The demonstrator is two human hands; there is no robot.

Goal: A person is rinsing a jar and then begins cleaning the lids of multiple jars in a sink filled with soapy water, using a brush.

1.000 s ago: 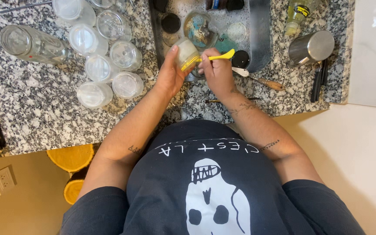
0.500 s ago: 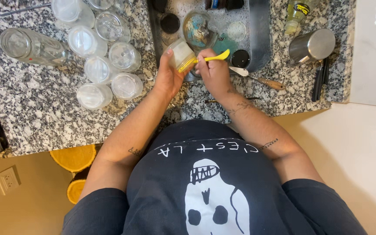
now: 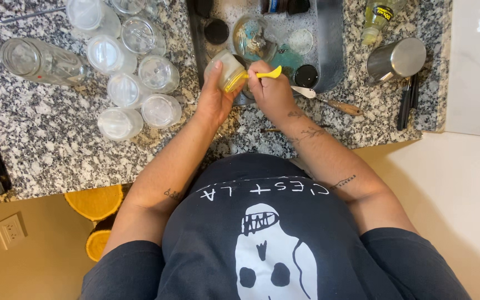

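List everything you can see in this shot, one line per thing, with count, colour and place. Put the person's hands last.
Clear glass jars: about eight upside down, one on its side, clear, on the counter left of the sink.
Speckled grey granite counter: one, around the sink.
Dark sink basin: one, soapy water, holding round lids and a bowl.
Small clear jar: one, clear, held over the sink edge.
Yellow-handled brush: one, yellow, head inside the small clear jar.
Steel cup: one, silver, on its side right of the sink.
Wooden-handled spreader: one, on the counter below the sink.
Orange mat: one, on the floor.
Left hand: grips the small clear jar.
Right hand: grips the yellow-handled brush.
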